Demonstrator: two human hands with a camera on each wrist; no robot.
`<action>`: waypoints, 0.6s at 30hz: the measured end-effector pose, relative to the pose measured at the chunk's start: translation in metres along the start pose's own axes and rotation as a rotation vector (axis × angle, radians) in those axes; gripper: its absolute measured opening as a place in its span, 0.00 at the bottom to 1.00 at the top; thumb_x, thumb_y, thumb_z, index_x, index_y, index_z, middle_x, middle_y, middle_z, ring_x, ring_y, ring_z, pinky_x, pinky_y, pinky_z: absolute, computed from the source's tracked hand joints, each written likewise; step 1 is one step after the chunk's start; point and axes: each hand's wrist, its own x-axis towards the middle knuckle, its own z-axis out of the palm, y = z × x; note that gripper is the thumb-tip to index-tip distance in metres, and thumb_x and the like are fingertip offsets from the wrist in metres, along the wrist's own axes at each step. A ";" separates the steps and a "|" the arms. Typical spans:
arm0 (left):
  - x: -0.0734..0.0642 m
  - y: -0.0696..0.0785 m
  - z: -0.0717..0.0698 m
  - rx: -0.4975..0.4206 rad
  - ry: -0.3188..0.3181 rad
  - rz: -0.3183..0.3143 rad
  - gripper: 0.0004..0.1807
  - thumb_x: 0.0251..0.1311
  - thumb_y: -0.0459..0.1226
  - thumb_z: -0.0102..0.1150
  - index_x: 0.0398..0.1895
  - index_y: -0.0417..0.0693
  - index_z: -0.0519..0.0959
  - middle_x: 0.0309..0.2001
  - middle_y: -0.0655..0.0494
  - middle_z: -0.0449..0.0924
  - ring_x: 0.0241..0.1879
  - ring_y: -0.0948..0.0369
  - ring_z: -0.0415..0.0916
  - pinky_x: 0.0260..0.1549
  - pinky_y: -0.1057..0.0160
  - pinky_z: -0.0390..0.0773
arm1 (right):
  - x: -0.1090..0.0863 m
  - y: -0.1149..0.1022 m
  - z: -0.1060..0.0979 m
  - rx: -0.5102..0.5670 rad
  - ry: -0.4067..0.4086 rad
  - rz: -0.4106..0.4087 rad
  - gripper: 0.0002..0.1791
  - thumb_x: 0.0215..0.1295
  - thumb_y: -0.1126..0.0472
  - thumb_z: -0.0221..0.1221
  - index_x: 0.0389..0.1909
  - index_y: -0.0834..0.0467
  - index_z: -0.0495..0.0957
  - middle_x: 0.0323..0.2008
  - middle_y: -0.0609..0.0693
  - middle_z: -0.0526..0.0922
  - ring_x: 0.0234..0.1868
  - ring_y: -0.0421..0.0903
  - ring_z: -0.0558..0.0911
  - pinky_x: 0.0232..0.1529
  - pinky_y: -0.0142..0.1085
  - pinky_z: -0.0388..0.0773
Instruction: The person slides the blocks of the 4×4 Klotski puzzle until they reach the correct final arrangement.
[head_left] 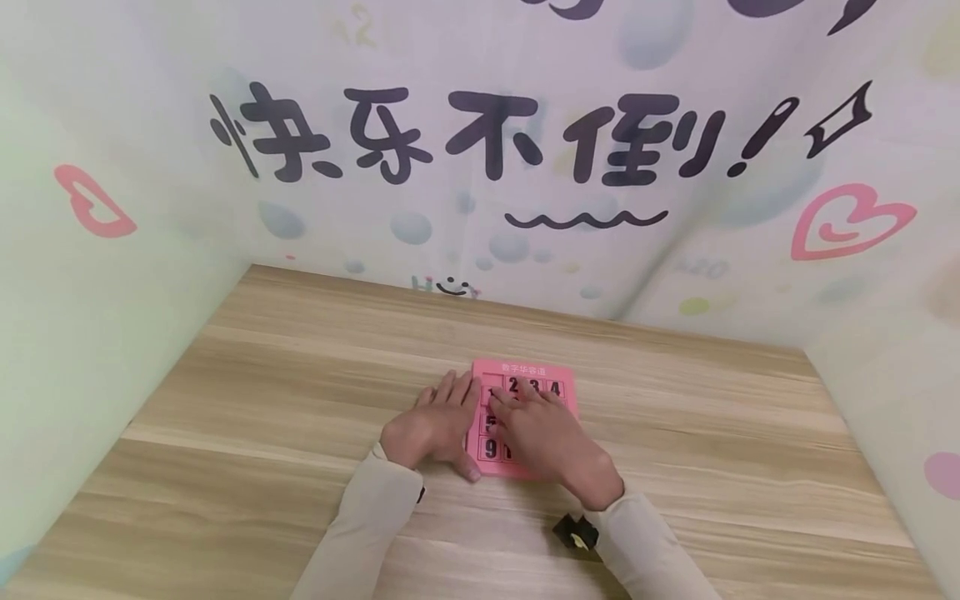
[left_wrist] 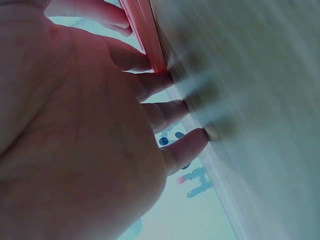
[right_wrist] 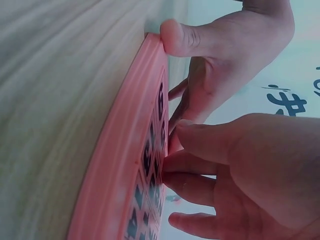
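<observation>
A pink sliding number puzzle (head_left: pixel 525 368) with black-numbered square tiles lies flat on the table. My left hand (head_left: pixel 442 421) rests along its left side, fingers extended; the thumb touches the lower left corner, as the right wrist view shows on the puzzle's rim (right_wrist: pixel 117 145). My right hand (head_left: pixel 546 433) reaches over the board, its fingertips touching tiles near the 1 tile (head_left: pixel 492 393). A vacant slot (head_left: pixel 492 379) shows above that tile, at the upper left. Tiles 2, 3 and 4 stand in the top row; my right hand hides the middle and lower right tiles.
The wood-grain table (head_left: pixel 300 392) spreads out around the puzzle. A white printed backdrop (head_left: pixel 480 242) with black characters rises at the table's back edge, with panels on both sides. Near my right cuff is a small black object (head_left: pixel 576 532).
</observation>
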 end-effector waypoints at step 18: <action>0.001 0.001 -0.001 -0.011 -0.013 -0.006 0.71 0.41 0.54 0.78 0.80 0.43 0.40 0.81 0.48 0.32 0.79 0.48 0.27 0.77 0.46 0.38 | 0.016 0.012 0.000 0.041 0.002 0.034 0.27 0.77 0.49 0.48 0.73 0.49 0.64 0.74 0.47 0.63 0.77 0.56 0.56 0.72 0.59 0.60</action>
